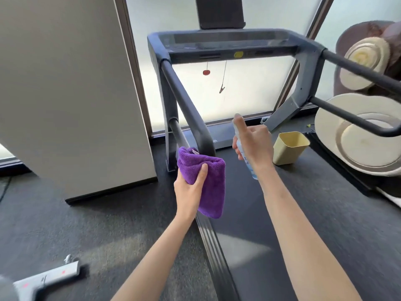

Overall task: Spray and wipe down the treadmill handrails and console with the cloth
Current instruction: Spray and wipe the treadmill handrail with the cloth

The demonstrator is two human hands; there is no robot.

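Observation:
A dark grey treadmill stands ahead, with its console [225,43] across the top and a black screen above it. The left handrail [184,101] slopes down toward me; the right handrail [360,69] runs off to the right. My left hand [191,185] grips a folded purple cloth [208,181] held just below the near end of the left handrail. My right hand [253,144] holds a small spray bottle [247,161] upright over the belt, index finger raised on its top, nozzle facing the left handrail.
A beige bin [288,147] sits on the front of the treadmill belt. A red safety key [206,72] and clip cord hang under the console. A white partition [71,94] stands left; a massage chair [364,131] is right. Grey equipment [47,279] lies on the floor.

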